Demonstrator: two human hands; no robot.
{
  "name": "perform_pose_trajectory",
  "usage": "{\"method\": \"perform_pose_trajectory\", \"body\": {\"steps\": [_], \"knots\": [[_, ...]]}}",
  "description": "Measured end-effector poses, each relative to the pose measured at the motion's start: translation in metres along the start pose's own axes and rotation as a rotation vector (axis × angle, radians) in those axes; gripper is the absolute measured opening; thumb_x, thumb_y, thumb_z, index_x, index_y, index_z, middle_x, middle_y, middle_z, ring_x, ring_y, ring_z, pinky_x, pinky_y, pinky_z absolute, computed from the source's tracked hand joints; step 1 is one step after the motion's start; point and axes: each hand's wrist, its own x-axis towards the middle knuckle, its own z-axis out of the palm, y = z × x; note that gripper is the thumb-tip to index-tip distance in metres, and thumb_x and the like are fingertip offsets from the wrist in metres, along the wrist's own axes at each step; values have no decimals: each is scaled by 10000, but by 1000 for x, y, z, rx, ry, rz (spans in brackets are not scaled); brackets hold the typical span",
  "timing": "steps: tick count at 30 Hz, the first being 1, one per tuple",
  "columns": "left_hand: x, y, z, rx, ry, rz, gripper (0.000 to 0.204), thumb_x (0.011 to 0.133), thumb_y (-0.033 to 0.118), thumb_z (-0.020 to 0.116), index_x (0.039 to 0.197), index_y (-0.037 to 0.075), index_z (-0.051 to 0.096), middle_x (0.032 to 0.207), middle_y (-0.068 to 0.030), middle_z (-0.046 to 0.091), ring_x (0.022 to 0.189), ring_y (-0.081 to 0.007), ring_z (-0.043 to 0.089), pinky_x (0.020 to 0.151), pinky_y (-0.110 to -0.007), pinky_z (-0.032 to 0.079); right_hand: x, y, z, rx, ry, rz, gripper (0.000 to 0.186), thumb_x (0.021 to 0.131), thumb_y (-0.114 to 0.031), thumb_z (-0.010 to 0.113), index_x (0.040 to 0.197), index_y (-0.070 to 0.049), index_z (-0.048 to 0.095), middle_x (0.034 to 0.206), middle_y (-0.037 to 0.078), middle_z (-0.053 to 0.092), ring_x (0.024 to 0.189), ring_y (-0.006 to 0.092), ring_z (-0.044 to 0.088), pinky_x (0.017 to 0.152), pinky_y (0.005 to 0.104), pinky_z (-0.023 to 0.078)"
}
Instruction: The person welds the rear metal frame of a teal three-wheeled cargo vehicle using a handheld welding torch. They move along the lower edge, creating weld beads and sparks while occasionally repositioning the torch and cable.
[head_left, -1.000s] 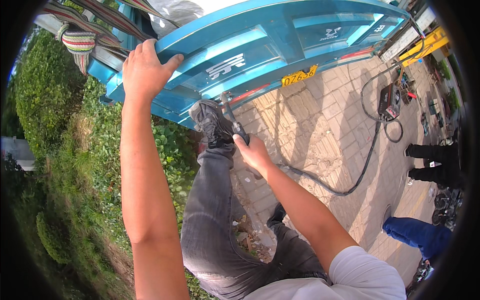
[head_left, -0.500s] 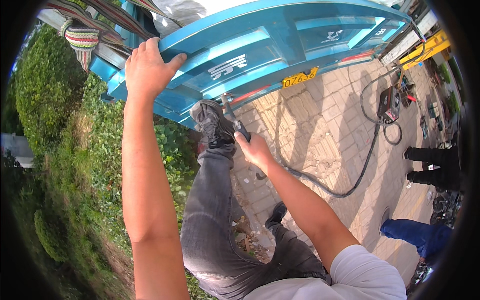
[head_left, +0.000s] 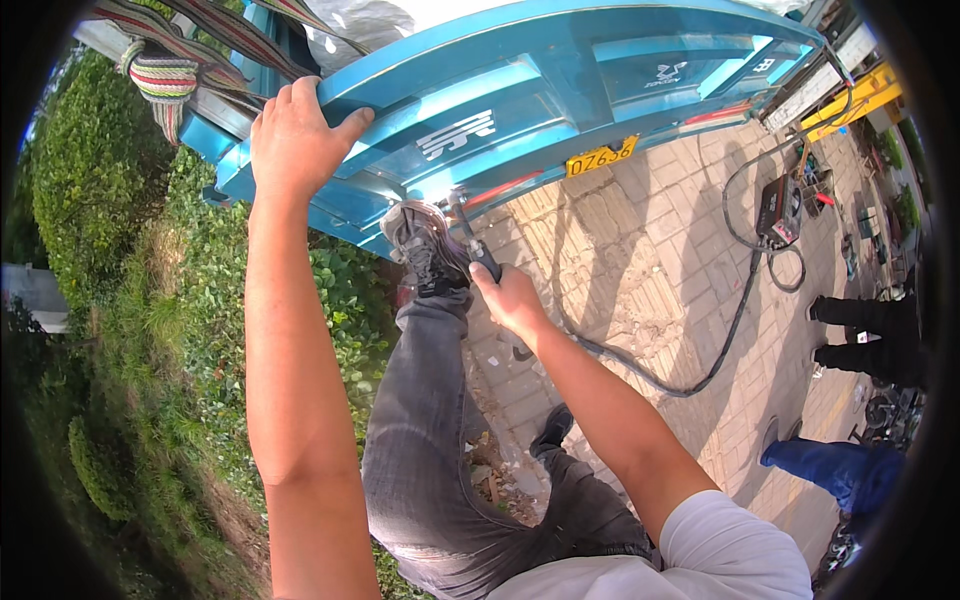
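My left hand (head_left: 296,140) is closed over the top edge of a blue truck tailgate (head_left: 560,90), near its left corner, with the thumb lying apart on the panel. My right hand (head_left: 510,298) is wrapped round the black handle of a welding torch (head_left: 484,258). The torch's tip points up at the tailgate's lower left part, where a small bright white glow shows. Right beside the tip, my raised foot in a dark grey shoe (head_left: 420,245) rests against the lower edge of the tailgate; the glow partly washes out the contact.
A thick black cable (head_left: 690,385) loops over the paving to a black and red welding machine (head_left: 778,212). Striped straps (head_left: 165,75) are knotted at upper left. Green bushes (head_left: 95,190) border the left side. Other people's legs (head_left: 870,330) stand at right, near a yellow bar (head_left: 850,103).
A bright glow has appeared at the torch tip and lights up the shoe. My hands have hardly moved. At right, the person in blue trousers has shifted slightly.
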Motion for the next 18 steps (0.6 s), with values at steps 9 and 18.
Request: {"method": "perform_pose_trajectory", "body": {"steps": [9,18], "knots": [[1,2,0,2,-6,-4,701,790,570,700,1224,33,581,1186,-163,634,1137,-340,580,978,-451,434,-9,-6,-9,61,-29,60,695,920,-593,557,885,99,609,740,224,645,741,363,671,674,440,510],[2,3,-3,-9,-29,-16,708,788,576,696,1232,36,581,1199,-158,630,1154,-336,572,988,-449,430,-26,3,-28,209,-62,77,522,965,-492,549,1057,19,593,676,77,585,530,194,604,561,343,516]]}}
